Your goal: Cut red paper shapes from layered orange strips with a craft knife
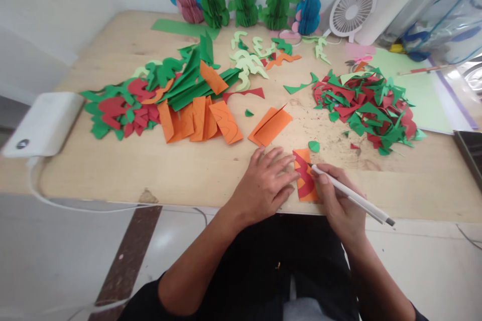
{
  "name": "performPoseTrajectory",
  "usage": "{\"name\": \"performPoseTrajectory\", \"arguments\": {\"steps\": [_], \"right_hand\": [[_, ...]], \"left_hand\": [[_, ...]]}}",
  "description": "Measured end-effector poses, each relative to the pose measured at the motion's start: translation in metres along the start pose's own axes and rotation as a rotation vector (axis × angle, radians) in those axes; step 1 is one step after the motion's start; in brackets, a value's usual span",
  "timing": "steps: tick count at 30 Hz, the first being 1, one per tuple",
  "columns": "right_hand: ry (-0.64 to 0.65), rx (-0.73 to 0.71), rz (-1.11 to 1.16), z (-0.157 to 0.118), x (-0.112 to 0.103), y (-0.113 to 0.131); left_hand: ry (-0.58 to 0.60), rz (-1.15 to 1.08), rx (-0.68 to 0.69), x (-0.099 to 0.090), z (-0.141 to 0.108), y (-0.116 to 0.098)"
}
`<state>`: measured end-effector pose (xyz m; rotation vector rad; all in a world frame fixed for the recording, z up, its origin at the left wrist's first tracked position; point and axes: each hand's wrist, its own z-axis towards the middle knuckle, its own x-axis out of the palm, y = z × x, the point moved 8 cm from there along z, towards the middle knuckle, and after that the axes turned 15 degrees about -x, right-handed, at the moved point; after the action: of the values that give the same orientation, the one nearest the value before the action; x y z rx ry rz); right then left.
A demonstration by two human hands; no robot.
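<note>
Near the table's front edge lies a small orange paper piece [312,193] with a red wavy paper cutout [306,180] on top. My left hand [265,180] rests flat beside them, its fingertips at the left edge of the red cutout. In my right hand [341,200] is a white pen [354,196], its dark tip against the paper by the cutout's edge. A folded orange paper [270,126] lies just beyond my left hand. Several orange folded pieces [203,120], some with drawn wavy lines, lie further left.
Red and green cutouts [124,105] are piled at left, paper scraps [371,110] at right. Honeycomb paper figures [244,5] and a small white fan [352,10] stand along the wall. A white power bank [45,123] with a cable sits at the left edge.
</note>
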<state>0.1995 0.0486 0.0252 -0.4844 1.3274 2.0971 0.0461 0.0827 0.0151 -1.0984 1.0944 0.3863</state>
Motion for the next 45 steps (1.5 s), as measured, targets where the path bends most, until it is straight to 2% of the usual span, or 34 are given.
{"name": "performPoseTrajectory", "arguments": {"steps": [7, 13, 31, 45], "right_hand": [[0.014, -0.192, -0.089, 0.004, -0.003, 0.019], [0.036, -0.279, -0.199, 0.006, -0.001, 0.028], [0.012, -0.358, -0.296, 0.006, 0.0, 0.035], [0.002, -0.352, -0.289, 0.004, 0.001, 0.032]], "left_hand": [[-0.006, -0.002, 0.0, 0.0, 0.0, 0.001], [-0.006, -0.004, -0.001, 0.001, -0.001, 0.001], [-0.044, 0.005, 0.021, -0.001, -0.002, 0.0], [-0.05, 0.021, 0.025, -0.002, -0.003, -0.001]]}}
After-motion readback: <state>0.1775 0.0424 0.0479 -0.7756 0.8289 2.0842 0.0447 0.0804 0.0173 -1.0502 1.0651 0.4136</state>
